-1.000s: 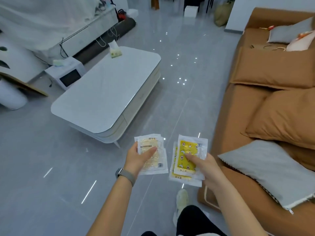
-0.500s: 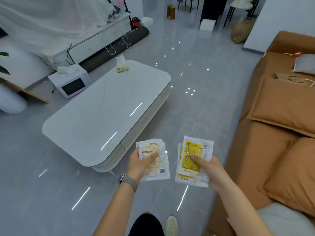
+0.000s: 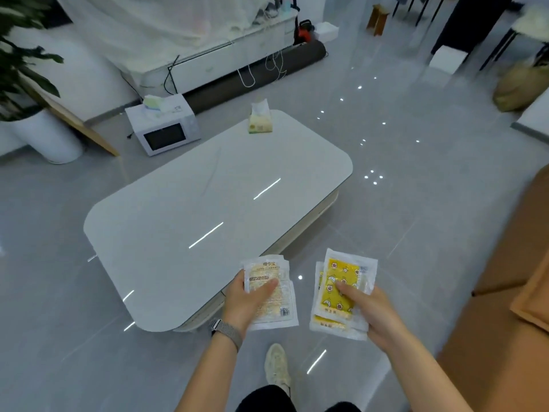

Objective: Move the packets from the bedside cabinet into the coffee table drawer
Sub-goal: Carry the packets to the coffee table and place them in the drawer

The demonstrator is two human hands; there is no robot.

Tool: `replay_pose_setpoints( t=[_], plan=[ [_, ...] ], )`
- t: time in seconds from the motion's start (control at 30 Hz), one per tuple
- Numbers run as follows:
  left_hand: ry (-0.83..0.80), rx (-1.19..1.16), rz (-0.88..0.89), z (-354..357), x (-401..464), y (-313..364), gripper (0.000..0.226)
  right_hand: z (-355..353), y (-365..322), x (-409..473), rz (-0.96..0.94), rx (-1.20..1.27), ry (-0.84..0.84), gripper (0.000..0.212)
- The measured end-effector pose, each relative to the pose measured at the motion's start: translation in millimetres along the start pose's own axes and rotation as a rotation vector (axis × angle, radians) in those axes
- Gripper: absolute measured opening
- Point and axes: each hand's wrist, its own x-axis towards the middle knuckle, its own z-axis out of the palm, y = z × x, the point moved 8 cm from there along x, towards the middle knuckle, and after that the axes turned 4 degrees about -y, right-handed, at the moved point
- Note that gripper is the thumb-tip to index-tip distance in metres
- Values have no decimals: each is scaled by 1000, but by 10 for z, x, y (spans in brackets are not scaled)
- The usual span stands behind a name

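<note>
Each hand grips packets at lower centre, the left hand (image 3: pixel 248 301) holding the pale packets (image 3: pixel 274 295) nearest the bench (image 3: pixel 184 233) corner, the right hand (image 3: pixel 372 315) holding the yellow packets (image 3: pixel 338 289), with the drawer front unseen.

Sofa (image 3: pixel 505 307) cut off at right; packets' (image 3: pixel 341 288) print (small, blurred) unreadable.
</note>
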Motion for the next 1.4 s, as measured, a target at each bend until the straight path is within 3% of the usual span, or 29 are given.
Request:
replay_pose_setpoints(
  t=[0.3, 0.5, 0.87, 1.17, 1.23, 1.33, 1.4],
  plan=[
    [110, -69, -36, 130, 853, 47, 24, -23, -418, 1222, 68, -87, -40, 23],
    [139, -84, -6, 537, 1660, -499, 19, -227, -316, 2293, 53, -218, -123, 23],
    [158, -120, -22, 1115, 3208, -2602, 15, -1014, 963, 4367, 27, -323, -228, 20],
    [233, -81, 82, 1162, 4059, -3269, 10, -1003, 1785, 5394, 35, -219, -408, 26],
    [234, -67, 128, 1214, 4055, -3262, 22, -941, 1907, 5404, 79, -182, -462, 28],
    [267, -31, 123, 1171, 3924, -3333, 66, -831, 1991, 5319, 114, -153, -518, 33],
    [287, -109, 50, 1084, 3859, -3456, 70, -739, 2023, 5270, 112, -172, -524, 36]
  ],
)
